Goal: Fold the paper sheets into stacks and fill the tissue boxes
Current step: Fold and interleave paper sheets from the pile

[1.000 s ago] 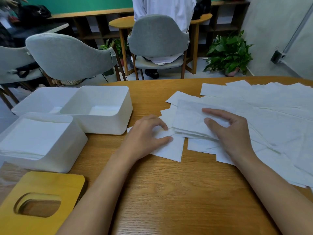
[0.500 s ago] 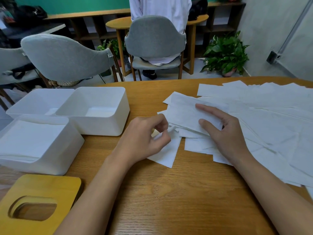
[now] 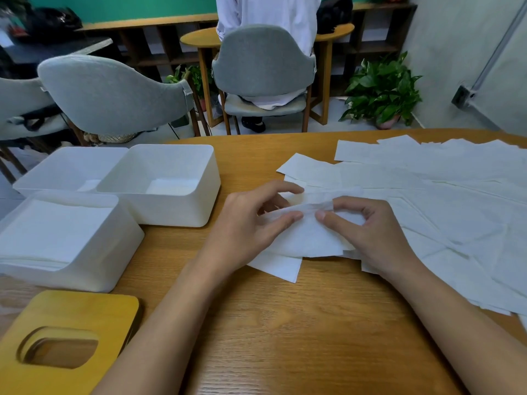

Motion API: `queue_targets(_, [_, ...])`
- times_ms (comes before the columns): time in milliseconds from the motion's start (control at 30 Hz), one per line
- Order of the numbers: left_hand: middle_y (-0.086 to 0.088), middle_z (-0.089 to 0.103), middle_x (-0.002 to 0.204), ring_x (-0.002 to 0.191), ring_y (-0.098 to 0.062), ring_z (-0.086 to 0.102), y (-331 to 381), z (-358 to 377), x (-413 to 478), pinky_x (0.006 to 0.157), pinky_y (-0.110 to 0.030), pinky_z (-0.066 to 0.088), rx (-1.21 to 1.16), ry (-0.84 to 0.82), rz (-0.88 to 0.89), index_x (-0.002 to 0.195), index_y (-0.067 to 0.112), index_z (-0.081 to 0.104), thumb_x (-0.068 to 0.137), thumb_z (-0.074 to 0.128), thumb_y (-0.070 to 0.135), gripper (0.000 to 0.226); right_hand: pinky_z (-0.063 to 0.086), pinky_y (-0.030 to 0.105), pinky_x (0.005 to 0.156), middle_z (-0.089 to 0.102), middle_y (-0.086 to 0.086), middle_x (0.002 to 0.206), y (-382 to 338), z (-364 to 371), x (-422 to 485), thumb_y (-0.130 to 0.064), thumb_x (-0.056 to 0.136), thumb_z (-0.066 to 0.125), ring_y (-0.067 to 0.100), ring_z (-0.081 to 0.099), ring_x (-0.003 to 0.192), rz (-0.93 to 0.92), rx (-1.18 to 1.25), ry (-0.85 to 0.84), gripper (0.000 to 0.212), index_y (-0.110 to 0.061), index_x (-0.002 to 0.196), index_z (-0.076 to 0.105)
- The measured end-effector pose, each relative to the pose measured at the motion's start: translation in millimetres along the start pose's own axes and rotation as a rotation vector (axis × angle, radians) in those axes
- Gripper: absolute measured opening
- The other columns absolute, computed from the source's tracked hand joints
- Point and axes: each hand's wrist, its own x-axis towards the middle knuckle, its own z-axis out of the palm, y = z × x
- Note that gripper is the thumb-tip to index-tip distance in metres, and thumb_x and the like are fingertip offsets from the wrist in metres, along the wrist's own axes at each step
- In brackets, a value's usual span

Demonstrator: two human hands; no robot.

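A lid [image 3: 65, 337] lies at the surface's [image 3: 285, 337] near left corner, with a filled box [image 3: 65, 243] just behind. Mid-surface, the left hand [image 3: 248, 223] and right hand [image 3: 370, 232] each pinch a sheet [image 3: 308, 238] in curled fingers. Loose sheets [image 3: 442, 195] cover the right side; two empty boxes [image 3: 159, 183] stand far left.

Past the table's [image 3: 285, 323] far edge, an empty grey chair [image 3: 114, 92] on the left, and a second grey chair [image 3: 263, 61] taken by a person in white [image 3: 268, 12]. Green wall [image 3: 128, 7] behind, wooden shelving [image 3: 370, 32] below it, a potted plant [image 3: 382, 89] by the pale right wall [image 3: 456, 52].
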Motion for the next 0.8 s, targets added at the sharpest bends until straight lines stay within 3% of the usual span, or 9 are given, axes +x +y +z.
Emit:
queue_targets(133, [0.013,0.077,0.088,0.091,-0.007,0.071,0,0,1,0.082,-0.015,0.049,-0.158,0.057,-0.116,0.120,0.026,0.074,0.090,0.084,0.025,0.032,0.050,0.011,0.082,0.074,-0.023,0.108,-6,2,-3,-0.030,0.084,0.079,-0.003,0.067,0.102,0.025,0.007,-0.124,0.029,-0.035,0.113,0.075])
queue_targets(233, [0.013,0.077,0.087,0.091,-0.012,0.072,1,3,1,0.083,-0.019,0.049,-0.206,0.072,-0.146,0.118,0.028,0.073,0.087,0.086,0.027,0.033,0.045,0.018,0.099,0.061,-0.030,0.132,-6,4,-6,-0.031,0.088,0.082,-0.003,0.055,0.125,-0.026,-0.090,-0.201,0.056,-0.048,0.136,0.059])
queue_targets(333, [0.011,0.075,0.094,0.093,-0.019,0.072,1,8,1,0.085,-0.026,0.054,-0.208,0.083,-0.119,0.117,0.025,0.074,0.085,0.088,0.025,0.035,0.029,0.017,0.112,0.042,-0.043,0.145,-5,5,-6,-0.028,0.091,0.079,-0.012,0.036,0.140,-0.041,-0.107,-0.216,0.072,-0.057,0.146,0.042])
queue_targets(433, [0.008,0.073,0.089,0.085,-0.020,0.067,2,12,0,0.081,-0.025,0.052,-0.212,0.080,-0.125,0.116,0.026,0.075,0.083,0.090,0.026,0.036,0.026,0.020,0.116,0.034,-0.041,0.153,-5,7,-8,-0.024,0.092,0.077,-0.012,0.030,0.145,-0.060,-0.113,-0.223,0.080,-0.058,0.151,0.033])
queue_targets(533, [0.008,0.071,0.088,0.079,-0.018,0.063,2,14,-1,0.078,-0.024,0.051,-0.194,0.070,-0.127,0.117,0.029,0.074,0.083,0.090,0.028,0.037,0.023,0.003,0.109,0.026,-0.046,0.153,-6,9,-8,-0.025,0.094,0.074,-0.023,0.023,0.141,-0.074,-0.153,-0.202,0.083,-0.059,0.152,0.026])
queue_targets(567, [0.009,0.071,0.087,0.078,-0.016,0.061,3,14,-1,0.077,-0.023,0.050,-0.194,0.072,-0.125,0.117,0.029,0.074,0.082,0.090,0.027,0.038,0.024,0.005,0.112,0.025,-0.047,0.153,-6,9,-8,-0.024,0.095,0.074,-0.022,0.024,0.141,-0.072,-0.142,-0.189,0.083,-0.059,0.153,0.025])
queue_targets(633, [0.009,0.070,0.086,0.075,-0.012,0.059,4,15,-1,0.074,-0.023,0.049,-0.197,0.080,-0.127,0.117,0.028,0.074,0.082,0.091,0.026,0.039,0.032,0.027,0.121,0.026,-0.046,0.153,-6,9,-7,-0.023,0.096,0.073,-0.008,0.033,0.145,-0.067,-0.105,-0.169,0.082,-0.059,0.153,0.026])
queue_targets(700, [0.011,0.069,0.086,0.075,-0.011,0.059,5,16,-1,0.072,-0.023,0.049,-0.194,0.094,-0.136,0.118,0.028,0.073,0.081,0.091,0.026,0.041,0.041,0.046,0.118,0.029,-0.044,0.153,-7,9,-7,-0.022,0.096,0.073,0.005,0.043,0.143,-0.068,-0.094,-0.167,0.081,-0.060,0.151,0.027])
queue_targets(800, [0.013,0.066,0.103,0.092,-0.013,0.063,3,18,-1,0.082,-0.019,0.050,-0.089,0.166,-0.111,0.126,0.027,0.070,0.082,0.090,0.032,0.048,0.052,0.038,0.108,0.036,-0.037,0.151,-8,8,-6,-0.015,0.095,0.073,0.002,0.051,0.133,-0.082,-0.063,-0.113,0.080,-0.054,0.152,0.031])
